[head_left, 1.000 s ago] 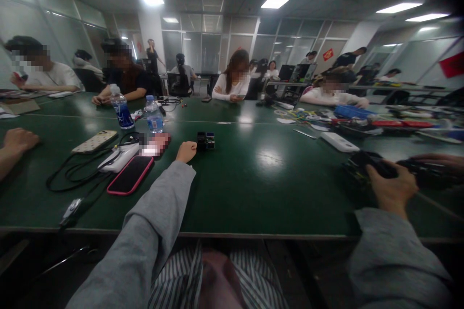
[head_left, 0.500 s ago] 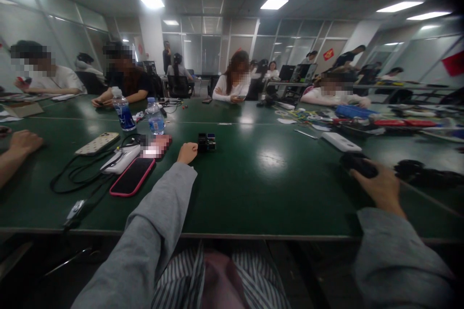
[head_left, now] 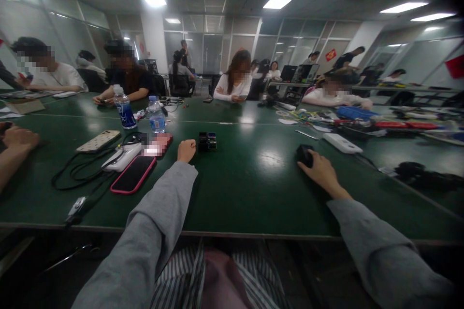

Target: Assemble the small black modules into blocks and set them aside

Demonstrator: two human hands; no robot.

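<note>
My left hand (head_left: 186, 150) is closed in a loose fist on the green table, and nothing shows in its fingers. Just right of it, a small gap away, stands a tight cluster of small black boxy devices (head_left: 208, 141), some with shiny faces. Out to the right, my right hand (head_left: 322, 169) is wrapped around a black boxy object (head_left: 305, 155), its thumb on the near side. That object is low over the table or on it; I cannot tell which. The fingers partly cover it.
Left of my left arm lie a pink-edged phone (head_left: 133, 175), a white power bank (head_left: 121, 157), cables and a patterned phone (head_left: 98, 141). Two bottles (head_left: 157, 115) stand behind. At right are a white box (head_left: 342, 143), a dark bundle (head_left: 424, 174) and tangled tools. Other people sit around the table.
My right hand has moved left across the table with the black boxy object in it. My left fist has drawn back slightly from the cluster of devices.
</note>
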